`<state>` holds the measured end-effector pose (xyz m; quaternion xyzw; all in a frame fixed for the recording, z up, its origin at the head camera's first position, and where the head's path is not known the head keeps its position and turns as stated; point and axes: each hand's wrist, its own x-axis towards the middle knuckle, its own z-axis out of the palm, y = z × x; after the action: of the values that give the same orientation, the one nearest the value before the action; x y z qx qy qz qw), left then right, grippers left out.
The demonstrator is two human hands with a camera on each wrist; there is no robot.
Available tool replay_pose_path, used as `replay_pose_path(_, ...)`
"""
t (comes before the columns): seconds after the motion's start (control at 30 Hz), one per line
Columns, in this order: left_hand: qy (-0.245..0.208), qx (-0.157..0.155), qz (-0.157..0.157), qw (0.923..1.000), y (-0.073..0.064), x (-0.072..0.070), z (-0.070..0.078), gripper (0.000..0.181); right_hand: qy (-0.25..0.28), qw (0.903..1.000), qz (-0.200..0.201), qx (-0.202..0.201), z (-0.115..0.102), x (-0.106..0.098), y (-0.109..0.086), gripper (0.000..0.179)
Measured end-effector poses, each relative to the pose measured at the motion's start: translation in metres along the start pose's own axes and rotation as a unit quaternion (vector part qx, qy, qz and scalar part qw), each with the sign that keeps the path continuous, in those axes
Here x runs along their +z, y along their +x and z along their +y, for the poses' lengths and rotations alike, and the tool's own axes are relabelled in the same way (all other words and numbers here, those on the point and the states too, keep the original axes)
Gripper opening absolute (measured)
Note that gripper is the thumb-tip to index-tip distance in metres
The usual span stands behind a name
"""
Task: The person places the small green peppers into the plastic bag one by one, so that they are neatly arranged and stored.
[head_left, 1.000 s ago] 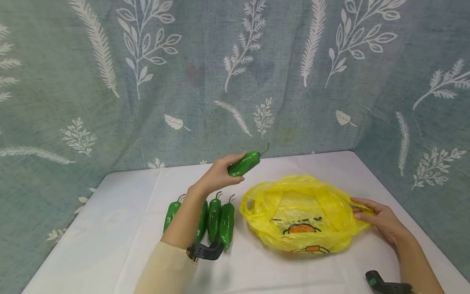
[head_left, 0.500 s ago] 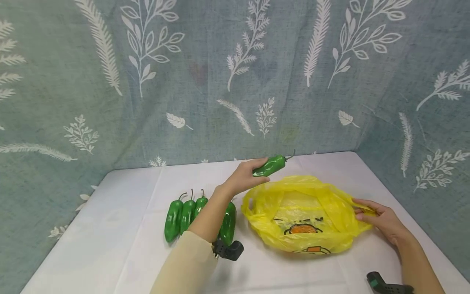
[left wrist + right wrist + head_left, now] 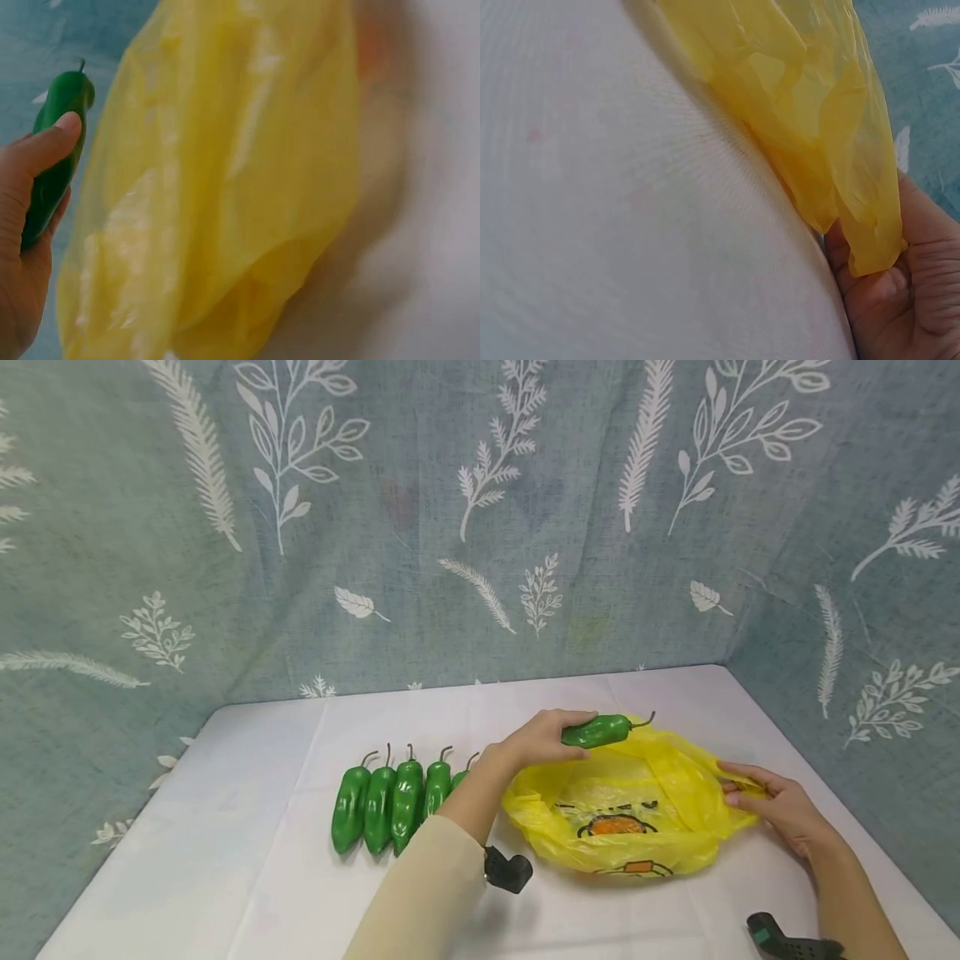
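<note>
My left hand grips a glossy green chili pepper by its lower part, stem pointing right, over the far left rim of a yellow plastic bag. The left wrist view shows the thumb pressed along the pepper, with the bag close beside it. The bag lies with its mouth open and a printed orange picture inside. My right hand pinches the bag's right handle between thumb and fingers; in the right wrist view the handle's end runs into the hand.
Several more green peppers lie in a row left of the bag, the rightmost partly hidden by my left arm. A white cloth covers the table. A patterned green-blue curtain stands behind and at the sides.
My left hand has carried the pepper rightward and lower, from behind the row to over the bag's rim. The right hand keeps its hold on the bag.
</note>
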<state>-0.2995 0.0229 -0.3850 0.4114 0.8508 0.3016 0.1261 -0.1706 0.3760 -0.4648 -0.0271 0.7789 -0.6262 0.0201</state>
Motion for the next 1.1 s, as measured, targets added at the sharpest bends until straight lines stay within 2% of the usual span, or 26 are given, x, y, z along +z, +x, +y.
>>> replay_pose_path(0.17,0.041,0.019,-0.019,0.9988,0.007,0.011,-0.007,0.061,-0.020,0.9996,0.015,0.015,0.000,0.005,0.002,0.043)
replay_pose_path(0.37,0.083,0.015,-0.038,0.9957,0.014,0.022,-0.007,0.059,-0.014,0.9995,0.019,0.021,-0.002,0.004,0.000,0.042)
replay_pose_path(0.47,0.104,-0.002,-0.027,0.9942,0.017,0.028,-0.008,0.055,0.002,0.9998,0.017,0.014,-0.002,0.002,-0.002,0.040)
replay_pose_path(0.7,0.139,-0.035,0.037,0.9890,0.015,0.035,-0.013,0.048,-0.007,0.9999,0.014,0.007,-0.001,0.003,-0.001,0.042)
replay_pose_path(0.9,0.131,-0.054,0.051,0.9886,0.012,0.039,-0.014,0.047,-0.018,0.9997,0.018,0.003,-0.001,0.004,-0.001,0.042)
replay_pose_path(1.1,0.063,-0.047,0.057,0.9953,0.011,0.038,-0.013,0.048,-0.028,0.9994,0.021,0.005,-0.002,0.003,-0.001,0.042)
